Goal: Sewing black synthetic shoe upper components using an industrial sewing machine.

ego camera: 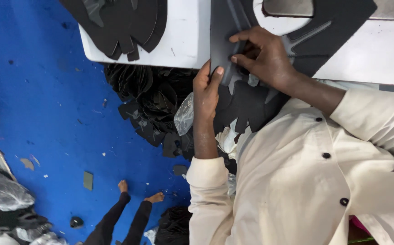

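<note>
A black cut fabric piece with grey stitched lines (pixel 226 27) lies over the edge of a white table (pixel 183 41) and hangs down toward my lap. My left hand (pixel 206 90) grips its lower edge at the table's rim, thumb on top. My right hand (pixel 263 54) presses and pinches the same piece on the tabletop, fingers bent at its inner cut edge. More black notched pieces (pixel 247 106) hang beneath my hands against my cream shirt.
A stack of black cut pieces (pixel 115 22) sits at the table's left end. A pile of similar pieces (pixel 151 104) and a clear plastic bag (pixel 184 113) lie under it on the blue floor (pixel 47 113). Another person's bare feet (pixel 135 193) stand below. Plastic-wrapped bundles (pixel 2 195) are at left.
</note>
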